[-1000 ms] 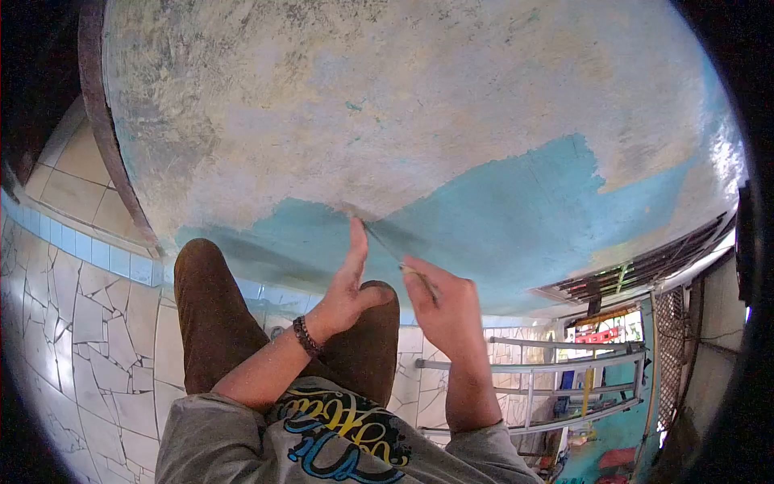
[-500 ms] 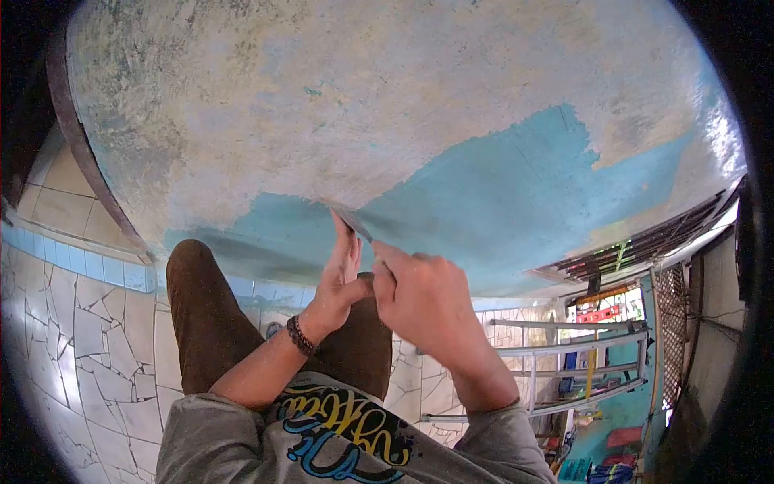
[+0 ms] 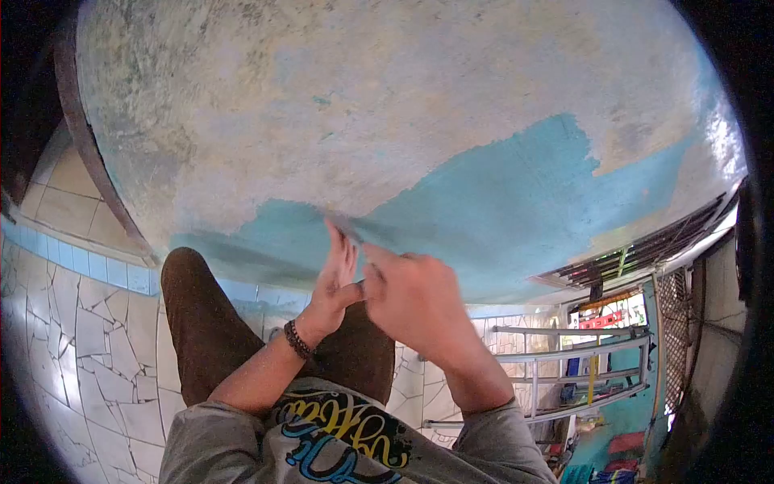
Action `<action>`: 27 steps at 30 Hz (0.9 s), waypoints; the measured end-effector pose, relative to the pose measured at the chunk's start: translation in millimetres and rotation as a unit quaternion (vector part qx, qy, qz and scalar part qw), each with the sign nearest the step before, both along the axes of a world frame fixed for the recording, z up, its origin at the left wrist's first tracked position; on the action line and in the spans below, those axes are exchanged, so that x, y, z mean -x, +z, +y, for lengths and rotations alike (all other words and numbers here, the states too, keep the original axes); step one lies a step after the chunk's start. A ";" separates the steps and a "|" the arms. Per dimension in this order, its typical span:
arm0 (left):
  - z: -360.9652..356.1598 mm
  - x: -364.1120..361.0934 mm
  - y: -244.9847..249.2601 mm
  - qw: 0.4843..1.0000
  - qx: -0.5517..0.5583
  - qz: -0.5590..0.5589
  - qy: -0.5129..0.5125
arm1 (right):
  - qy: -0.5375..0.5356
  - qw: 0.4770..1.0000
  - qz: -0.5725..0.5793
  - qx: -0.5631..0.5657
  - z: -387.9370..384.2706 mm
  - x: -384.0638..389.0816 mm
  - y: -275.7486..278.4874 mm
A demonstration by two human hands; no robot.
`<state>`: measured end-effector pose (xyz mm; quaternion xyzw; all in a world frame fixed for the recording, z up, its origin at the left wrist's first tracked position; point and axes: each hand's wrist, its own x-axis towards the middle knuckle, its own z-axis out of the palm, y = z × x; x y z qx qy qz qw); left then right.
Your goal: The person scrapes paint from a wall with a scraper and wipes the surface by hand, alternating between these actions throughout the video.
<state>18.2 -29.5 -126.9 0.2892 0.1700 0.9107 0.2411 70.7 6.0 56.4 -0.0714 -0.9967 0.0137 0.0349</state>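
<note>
In my right hand (image 3: 415, 298) is a paint scraper (image 3: 350, 231), gripped by the handle, which the fingers mostly hide. Its thin blade, blurred now, points up and left to the wall where blue paint meets bare, mottled plaster. My left hand (image 3: 329, 284), with a dark beaded bracelet (image 3: 297, 340) on the wrist, stays beside the blade. Its fingers are stretched out towards the wall, and its thumb points across to the right hand. The blue paint (image 3: 500, 194) has a ragged upper edge, with the patchy plaster (image 3: 387, 97) above.
An aluminium ladder (image 3: 572, 351) stands to the right on the cracked-pattern tile floor (image 3: 105, 363). Beyond it are a slatted window opening (image 3: 637, 248) and cluttered shelf items. My bent knee (image 3: 187, 270) is close to the wall's foot. A dark edge strip (image 3: 89, 145) borders the wall at left.
Both hands and the scraper have shifted slightly left, and the right hand and blade are now blurred by motion. The whole view has tilted a little, lowering the wall in the picture.
</note>
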 end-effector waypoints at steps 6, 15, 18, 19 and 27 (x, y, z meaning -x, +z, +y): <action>-4.1 6.9 24.1 0.996 0.069 0.054 0.005 | -0.035 0.999 0.006 0.041 15.6 -2.0 18.3; -0.2 8.5 9.8 0.955 0.205 0.155 0.150 | -0.097 0.943 0.085 0.307 81.7 -15.9 -36.6; -9.3 9.1 5.7 0.923 0.270 0.178 0.210 | -0.067 0.949 0.089 0.296 60.7 -13.2 -49.9; -11.6 11.5 9.6 0.913 0.288 0.189 0.217 | -0.077 0.946 0.085 0.302 57.7 -15.1 -48.6; -9.4 15.3 35.3 0.838 0.330 0.286 0.328 | -0.106 0.804 0.144 0.567 76.0 -22.1 -91.8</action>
